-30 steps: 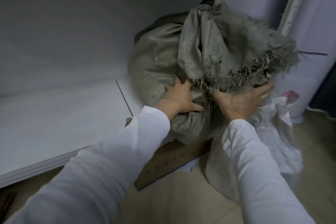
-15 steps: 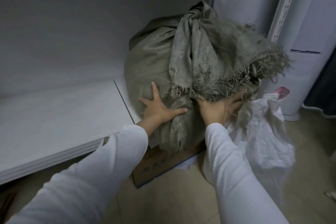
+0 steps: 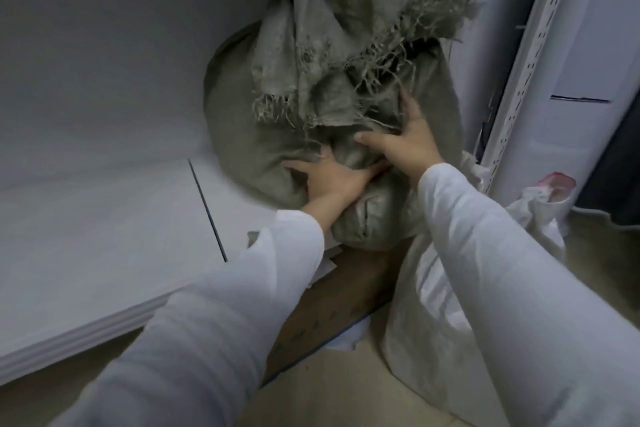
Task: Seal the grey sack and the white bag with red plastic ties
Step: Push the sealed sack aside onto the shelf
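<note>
The grey sack point(image 3: 242, 135) is a bulging woven sack with a frayed, knotted top, lying on a white shelf point(image 3: 104, 236) against the back wall. My left hand point(image 3: 332, 180) presses flat against the sack's lower front, fingers spread. My right hand point(image 3: 412, 146) lies on its right front, thumb out to the left and fingers pointing up along the cloth. The white bag point(image 3: 540, 211) stands on the floor at the right, partly hidden by my right sleeve, with a bit of red plastic point(image 3: 557, 182) at its gathered top.
A brown cardboard box point(image 3: 332, 319) sits on the floor under the sack. A white slotted upright point(image 3: 526, 62) stands to the right of the sack. Beige floor point(image 3: 346, 399) lies below. A second shelf board runs overhead.
The sack has been pushed up and back onto the shelf, its frayed top now standing higher. My right hand has slid up the sack's right side; my left hand shifted lower and to the right.
</note>
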Motion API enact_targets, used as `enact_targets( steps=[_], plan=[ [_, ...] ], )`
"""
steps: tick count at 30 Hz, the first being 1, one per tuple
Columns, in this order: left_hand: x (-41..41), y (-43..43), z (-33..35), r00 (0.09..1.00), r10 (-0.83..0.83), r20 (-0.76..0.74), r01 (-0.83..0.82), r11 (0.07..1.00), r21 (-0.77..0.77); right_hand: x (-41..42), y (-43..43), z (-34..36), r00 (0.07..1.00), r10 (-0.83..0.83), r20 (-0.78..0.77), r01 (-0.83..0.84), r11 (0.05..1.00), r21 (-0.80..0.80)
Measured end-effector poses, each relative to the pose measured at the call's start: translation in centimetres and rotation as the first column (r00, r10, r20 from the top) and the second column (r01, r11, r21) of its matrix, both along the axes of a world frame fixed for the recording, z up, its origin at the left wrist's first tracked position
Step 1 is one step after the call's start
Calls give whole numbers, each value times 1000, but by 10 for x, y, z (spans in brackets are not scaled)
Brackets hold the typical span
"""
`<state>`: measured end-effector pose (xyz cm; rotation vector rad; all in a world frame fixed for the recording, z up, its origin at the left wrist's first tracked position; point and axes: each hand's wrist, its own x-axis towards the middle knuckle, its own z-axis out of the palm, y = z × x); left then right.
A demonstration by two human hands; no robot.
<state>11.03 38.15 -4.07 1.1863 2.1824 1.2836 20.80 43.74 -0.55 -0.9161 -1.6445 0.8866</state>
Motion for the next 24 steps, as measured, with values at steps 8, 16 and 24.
enact_targets(
  steps=[8,16,24],
  plan=[
    [25,4,8,1000,-21,-14,19,991,-132,53,-25,-90,984,-174,-41,155,944,-293],
    [-5,-13,-21,985,-27,173,41,996,-77,58,-29,-119,990,-130,-59,89,885,-457],
    [-32,4,-31,994,-107,23,108,992,-65,31,-21,-123,968,-249,20,239,898,-370]
  ],
)
